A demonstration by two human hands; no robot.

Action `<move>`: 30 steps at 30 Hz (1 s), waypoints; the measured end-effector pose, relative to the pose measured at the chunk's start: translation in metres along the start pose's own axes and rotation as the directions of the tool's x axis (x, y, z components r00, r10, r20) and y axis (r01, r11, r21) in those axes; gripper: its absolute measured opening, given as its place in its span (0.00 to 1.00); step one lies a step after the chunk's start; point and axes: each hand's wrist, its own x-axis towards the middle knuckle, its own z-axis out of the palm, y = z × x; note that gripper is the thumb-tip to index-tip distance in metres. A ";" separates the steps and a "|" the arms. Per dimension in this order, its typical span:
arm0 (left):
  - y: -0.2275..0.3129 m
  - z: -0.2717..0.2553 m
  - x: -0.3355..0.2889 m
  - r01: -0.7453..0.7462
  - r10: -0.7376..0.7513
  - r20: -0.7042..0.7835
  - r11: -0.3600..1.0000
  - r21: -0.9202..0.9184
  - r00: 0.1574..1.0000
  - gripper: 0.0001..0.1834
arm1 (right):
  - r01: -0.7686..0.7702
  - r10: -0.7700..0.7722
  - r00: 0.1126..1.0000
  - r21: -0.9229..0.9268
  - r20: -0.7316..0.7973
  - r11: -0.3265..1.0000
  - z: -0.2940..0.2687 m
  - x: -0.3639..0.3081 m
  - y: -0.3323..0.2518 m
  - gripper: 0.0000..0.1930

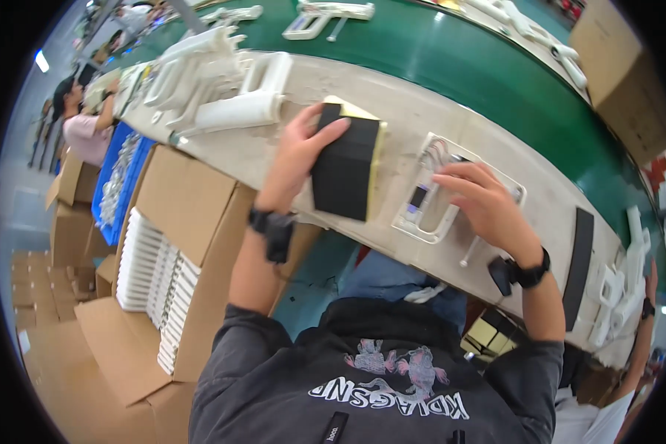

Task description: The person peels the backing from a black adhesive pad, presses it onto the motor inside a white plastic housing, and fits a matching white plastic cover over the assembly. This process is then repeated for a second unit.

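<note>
My left hand [303,152] is closed on the edge of a stack of black foam strips [345,170] with pale yellow backing, its thumb lying over the top. Right of the stack, a white plastic housing half [433,235] lies flat on the table. Thin wires [436,154] and a small dark part [418,196] with purple ends sit inside it. Above this housing is my right hand [488,203], its fingers bent and apart, with nothing visible between them. The fingertips hover near the wires; whether they touch is unclear. A thin rod with a round end [469,253] shows under the right hand.
White housings [229,111] are piled at the far left of the table [399,103]. Behind runs a green conveyor belt [422,55] carrying white parts. An open carton [192,192] and a blue bin [111,185] stand left. A black strip [579,266] lies right, near another person's arm [640,333].
</note>
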 end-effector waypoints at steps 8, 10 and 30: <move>-0.075 -0.018 0.054 -0.233 0.562 0.046 0.265 0.936 0.826 0.28 | -0.165 0.165 0.986 -0.010 0.037 0.986 -0.003 -0.058 -0.017 0.18; -0.064 -0.020 0.031 -0.315 0.566 0.096 0.303 0.899 0.819 0.23 | -0.195 0.199 0.980 -0.101 0.030 0.976 -0.009 -0.080 -0.020 0.17; 0.011 -0.294 -0.247 0.590 -0.039 -0.736 0.626 0.509 0.676 0.15 | -0.302 0.299 0.951 0.022 0.078 0.953 -0.004 -0.073 -0.023 0.10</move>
